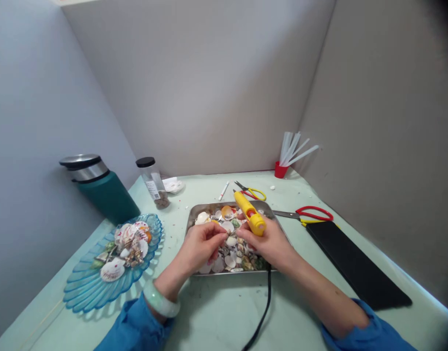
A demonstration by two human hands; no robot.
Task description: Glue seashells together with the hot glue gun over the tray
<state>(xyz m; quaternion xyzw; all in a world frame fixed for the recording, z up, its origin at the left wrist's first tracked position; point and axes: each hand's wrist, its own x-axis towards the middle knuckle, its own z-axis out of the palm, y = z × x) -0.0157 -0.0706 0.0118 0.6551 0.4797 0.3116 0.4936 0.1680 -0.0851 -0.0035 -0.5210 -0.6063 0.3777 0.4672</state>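
Note:
Both of my hands are over a metal tray (pixel 194 210) filled with seashells (pixel 231 259). In my right hand (pixel 270 239) is a yellow glue gun (pixel 249 209), its nozzle pointing away from me and up to the left. A black cord (pixel 267 302) runs from below that hand toward the front edge. My left hand (pixel 205 243) has its thumb and fingertips pinched together above the shells, close to the right fingertips. Whatever is in the pinch is too small or hidden to name. A pale green bangle (pixel 161 300) circles the left wrist.
Left stands a blue scalloped plate (pixel 88 287) of shells, with a teal bottle (pixel 107 195) and a black-lidded jar (pixel 152 183) behind. Scissors (pixel 258 192), larger red-handled scissors (pixel 314 213), a black flat pad (pixel 356 263) and a red cup (pixel 280 169) of glue sticks lie right.

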